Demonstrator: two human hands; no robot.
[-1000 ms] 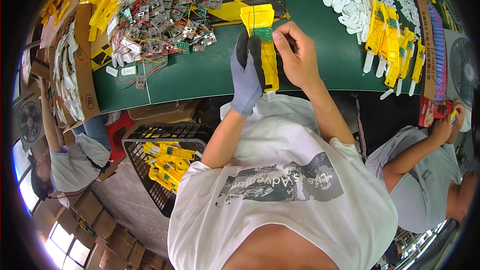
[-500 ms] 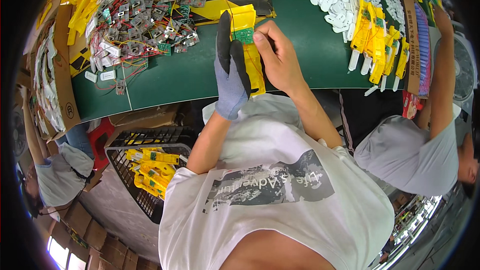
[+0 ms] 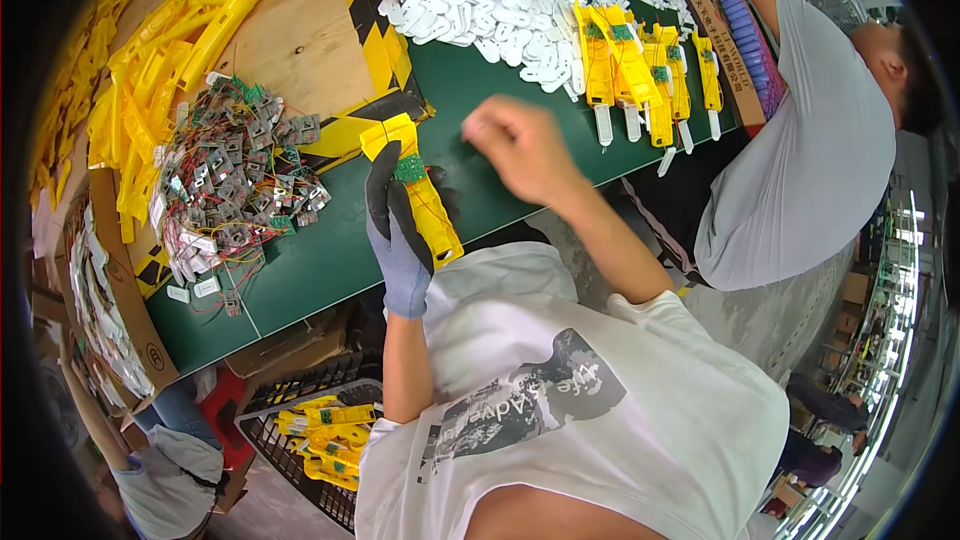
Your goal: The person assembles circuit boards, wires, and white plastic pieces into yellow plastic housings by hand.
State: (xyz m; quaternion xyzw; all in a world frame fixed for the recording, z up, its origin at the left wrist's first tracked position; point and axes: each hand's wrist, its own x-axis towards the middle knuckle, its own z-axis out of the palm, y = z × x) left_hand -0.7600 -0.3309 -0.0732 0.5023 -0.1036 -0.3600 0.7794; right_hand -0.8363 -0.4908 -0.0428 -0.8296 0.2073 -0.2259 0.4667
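Note:
My left hand [image 3: 398,225], in a grey-blue glove with dark fingers, grips a long yellow plastic housing [image 3: 437,225] above the table's near edge. A small green circuit board [image 3: 410,168] sits in the housing's upper half, with thin wires along it. To the right, my bare right hand [image 3: 525,148] is raised over the green table, apart from the housing. Motion smears its fingers, so whether they are closed cannot be made out. Several yellow housings with boards and white end pieces [image 3: 625,65] lie beyond it at the right.
White plastic parts [image 3: 470,0] are heaped at the back. Wired circuit boards [image 3: 240,160] and empty yellow housings [image 3: 190,40] pile up at the left. A black crate [image 3: 290,455] below holds yellow housings. Another person [image 3: 800,150] sits close on the right.
My right hand has left the circuit board and moved away to the right. The view has turned, and my left hand still holds the housing.

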